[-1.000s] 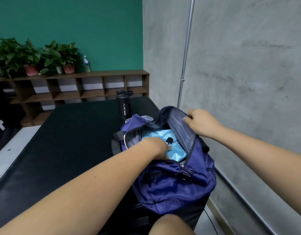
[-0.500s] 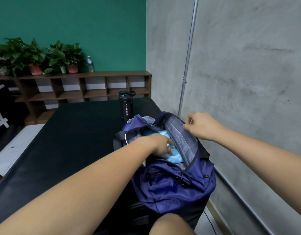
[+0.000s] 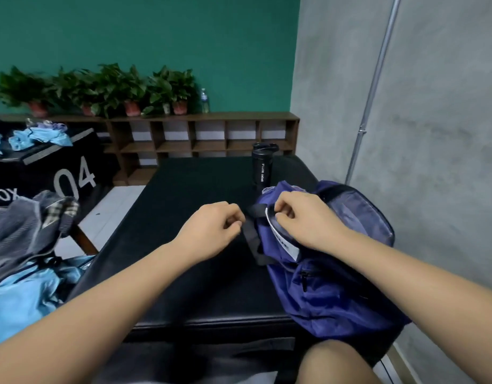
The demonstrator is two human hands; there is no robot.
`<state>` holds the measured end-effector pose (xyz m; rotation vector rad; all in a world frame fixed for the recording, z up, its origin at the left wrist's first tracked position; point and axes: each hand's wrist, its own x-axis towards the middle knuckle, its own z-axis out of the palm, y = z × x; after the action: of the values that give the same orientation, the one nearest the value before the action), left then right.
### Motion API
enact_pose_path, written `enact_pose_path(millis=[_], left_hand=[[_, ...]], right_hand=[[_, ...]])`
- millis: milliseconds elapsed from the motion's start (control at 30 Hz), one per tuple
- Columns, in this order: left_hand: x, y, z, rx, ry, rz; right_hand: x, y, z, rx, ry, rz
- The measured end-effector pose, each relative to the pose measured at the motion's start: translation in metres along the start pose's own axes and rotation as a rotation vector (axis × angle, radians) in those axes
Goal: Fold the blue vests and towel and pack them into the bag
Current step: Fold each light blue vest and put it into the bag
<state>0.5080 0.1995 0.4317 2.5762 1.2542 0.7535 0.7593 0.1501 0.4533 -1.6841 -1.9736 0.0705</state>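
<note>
From the head camera, a dark blue bag (image 3: 336,295) lies on the right part of a black table (image 3: 189,206), close to the grey wall. The right hand (image 3: 303,217) is clamped on the bag: its fingers curl round the fabric at the left edge of the opening, just above a white label (image 3: 287,243). The left hand (image 3: 211,228) is over the table just left of the bag, fingers curled in; a black strap (image 3: 250,239) of the bag runs right beside its fingertips, and I cannot tell whether it pinches the strap or holds nothing.

A black bottle (image 3: 262,167) stands upright on the table just behind the bag. Off the table to the left lies a heap of light blue vests (image 3: 23,303) with a grey towel (image 3: 20,225) on top. More light blue cloth (image 3: 39,137) sits on a black box (image 3: 45,173) farther back. Potted plants (image 3: 123,87) line the top of a wooden shelf (image 3: 200,134) against the green wall.
</note>
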Motion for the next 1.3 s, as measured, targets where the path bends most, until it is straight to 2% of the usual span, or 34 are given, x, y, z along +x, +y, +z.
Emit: enact_pose_path(millis=[267,400,700,967,1133,1300], left_hand=[[-0.102,-0.111,-0.036,0.005,0.025,-0.329],[-0.148,-0.158,-0.052,0.046,0.024,-0.449],[-0.231,-0.25,-0.075,0.141,0.081,-0.745],[-0.272,-0.293,-0.074,0.167,0.054,-0.879],[-0.289,-0.297,-0.062,0.192,0.082,-0.894],[-0.287,-0.286,-0.082,0.192,0.149,-0.867]], right_hand=[[-0.001,-0.092,0.113,0.054,-0.162,-0.194],[-0.002,-0.135,0.159,0.123,-0.245,-0.222],[-0.007,-0.163,0.223,0.114,-0.349,-0.263],[0.002,-0.17,0.235,0.086,-0.372,-0.232],[0.004,-0.171,0.235,0.11,-0.376,-0.208],[0.005,-0.172,0.236,0.103,-0.375,-0.2]])
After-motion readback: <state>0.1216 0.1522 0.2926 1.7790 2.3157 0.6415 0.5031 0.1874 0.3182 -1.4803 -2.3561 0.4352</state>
